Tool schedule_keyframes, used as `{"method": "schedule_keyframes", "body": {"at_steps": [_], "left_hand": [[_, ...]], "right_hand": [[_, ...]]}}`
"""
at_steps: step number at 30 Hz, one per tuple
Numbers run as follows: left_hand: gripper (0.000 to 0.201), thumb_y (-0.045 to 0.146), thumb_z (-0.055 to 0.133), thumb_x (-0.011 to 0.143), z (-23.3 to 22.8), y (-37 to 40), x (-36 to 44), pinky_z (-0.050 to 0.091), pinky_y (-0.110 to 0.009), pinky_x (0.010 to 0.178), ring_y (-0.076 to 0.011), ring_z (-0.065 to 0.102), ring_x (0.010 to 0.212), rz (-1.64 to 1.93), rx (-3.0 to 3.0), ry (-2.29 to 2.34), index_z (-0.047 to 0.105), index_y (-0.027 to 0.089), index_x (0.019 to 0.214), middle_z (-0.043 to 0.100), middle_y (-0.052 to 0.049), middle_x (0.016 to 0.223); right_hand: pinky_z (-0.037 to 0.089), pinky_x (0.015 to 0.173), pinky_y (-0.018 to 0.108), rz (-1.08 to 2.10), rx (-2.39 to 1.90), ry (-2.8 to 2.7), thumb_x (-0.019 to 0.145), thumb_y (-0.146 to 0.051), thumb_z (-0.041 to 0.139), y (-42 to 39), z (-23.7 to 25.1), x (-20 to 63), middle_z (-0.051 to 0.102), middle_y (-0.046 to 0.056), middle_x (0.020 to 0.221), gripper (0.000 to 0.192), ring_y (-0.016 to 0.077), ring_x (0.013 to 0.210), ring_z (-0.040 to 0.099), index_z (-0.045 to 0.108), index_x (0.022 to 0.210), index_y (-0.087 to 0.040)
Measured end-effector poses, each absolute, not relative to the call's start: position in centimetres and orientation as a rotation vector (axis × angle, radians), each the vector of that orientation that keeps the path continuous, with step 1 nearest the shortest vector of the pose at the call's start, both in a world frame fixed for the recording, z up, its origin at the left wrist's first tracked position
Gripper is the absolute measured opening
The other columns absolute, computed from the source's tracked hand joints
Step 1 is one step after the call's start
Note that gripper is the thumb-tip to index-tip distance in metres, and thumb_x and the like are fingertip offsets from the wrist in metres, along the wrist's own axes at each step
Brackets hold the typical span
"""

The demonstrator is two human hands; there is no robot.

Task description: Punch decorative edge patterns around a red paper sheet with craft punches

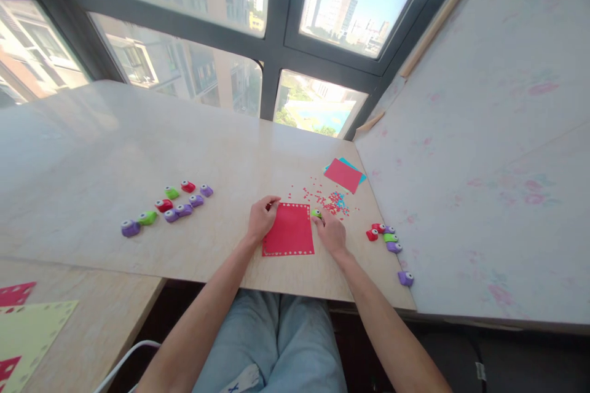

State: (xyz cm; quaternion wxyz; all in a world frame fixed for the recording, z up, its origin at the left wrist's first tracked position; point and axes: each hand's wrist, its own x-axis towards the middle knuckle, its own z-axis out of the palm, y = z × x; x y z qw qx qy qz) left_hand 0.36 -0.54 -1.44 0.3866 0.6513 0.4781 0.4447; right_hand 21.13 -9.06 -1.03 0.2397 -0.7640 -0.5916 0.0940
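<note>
Now my left hand [262, 218] pins the red paper [288, 229] flat on the tabletop [115, 153] while my right hand [330, 231] grips a green punch [316, 214] at its edge.

- The left hand [262, 218] is pressing the red paper sheet [288, 230] flat at its upper left corner.
- The right hand [330, 232] is gripping a small green punch [316, 214] at the sheet's right edge.
- Punched confetti [332, 200] is lying just beyond.

Bright daylight floods in through the window [258, 43]; glare whitens the table [92, 153]; edges bend outward.
</note>
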Motion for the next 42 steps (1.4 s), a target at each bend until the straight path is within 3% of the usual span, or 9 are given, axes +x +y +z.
{"method": "schedule_keyframes", "body": {"at_steps": [9,15,17,19,21,28,34,42], "left_hand": [[0.019,0.020,0.054,0.087,-1.7,-0.5,0.4,0.053,-0.034,0.082,-0.0187,0.068,0.084,1.134,1.659,1.213,0.071,0.017,0.094,0.075,-0.008,0.094],[0.018,0.017,0.055,0.087,-1.8,-0.6,0.5,0.053,-0.031,0.079,-0.0177,0.068,0.082,1.124,1.677,1.208,0.071,0.017,0.095,0.074,-0.008,0.091],[0.018,0.017,0.055,0.087,-1.8,-0.6,0.5,0.053,-0.032,0.079,-0.0177,0.067,0.082,1.125,1.685,1.201,0.071,0.017,0.094,0.075,-0.007,0.091],[0.018,0.017,0.055,0.087,-1.8,-0.5,0.5,0.053,-0.031,0.079,-0.0175,0.067,0.082,1.132,1.673,1.199,0.071,0.017,0.094,0.075,-0.007,0.091],[0.017,0.016,0.056,0.087,-1.8,-0.5,0.5,0.053,-0.031,0.078,-0.0172,0.067,0.081,1.144,1.647,1.200,0.071,0.016,0.094,0.074,-0.007,0.091],[0.018,0.015,0.055,0.087,-2.4,-0.5,0.8,0.053,-0.030,0.080,-0.0174,0.067,0.083,1.127,1.730,1.211,0.072,0.017,0.095,0.075,-0.007,0.092],[0.024,0.012,0.052,0.087,-2.1,-1.0,1.0,0.051,-0.031,0.086,-0.0190,0.067,0.091,0.965,1.984,1.248,0.072,0.018,0.100,0.073,-0.009,0.101],[0.026,0.017,0.048,0.090,-1.5,-1.7,1.1,0.052,-0.032,0.079,-0.0203,0.067,0.085,0.688,2.327,1.200,0.071,0.020,0.102,0.069,-0.009,0.097]], "right_hand": [[0.050,0.081,0.041,0.004,-1.828,-1.240,0.093,-0.050,0.045,-9.9,-1.8,22.1,0.059,0.014,0.100,0.042,0.0260,0.088,0.056,0.059,0.113,-0.016],[0.058,0.075,0.044,0.302,-1.619,-1.348,0.092,-0.053,0.045,-9.8,-2.1,21.3,0.042,0.019,0.137,0.044,0.0303,0.113,0.054,0.055,0.120,-0.021],[0.053,0.090,0.050,0.298,-1.590,-1.422,0.093,-0.052,0.045,-9.1,-2.1,21.4,0.042,0.019,0.140,0.042,0.0315,0.123,0.049,0.056,0.118,-0.020],[0.041,0.106,0.054,0.156,-1.571,-1.453,0.094,-0.050,0.044,-8.4,-2.1,21.6,0.045,0.019,0.138,0.041,0.0317,0.133,0.041,0.056,0.118,-0.018],[0.032,0.111,0.056,0.004,-1.536,-1.424,0.096,-0.049,0.043,-7.9,-2.1,21.8,0.049,0.019,0.134,0.041,0.0308,0.135,0.039,0.055,0.119,-0.018],[0.051,0.088,0.043,-0.023,-1.480,-1.323,0.094,-0.049,0.049,-8.4,-2.0,21.2,0.053,0.017,0.124,0.037,0.0266,0.116,0.052,0.055,0.113,-0.018],[0.049,0.073,0.035,0.119,-1.563,-1.371,0.089,-0.051,0.055,-8.3,-1.8,20.5,0.057,0.006,0.089,0.035,0.0195,0.079,0.054,0.059,0.095,-0.017],[0.051,0.073,0.035,0.476,-1.568,-1.350,0.078,-0.060,0.061,-3.0,-0.6,17.3,0.066,0.009,0.089,0.051,0.0214,0.077,0.061,0.063,0.099,-0.014]]}}
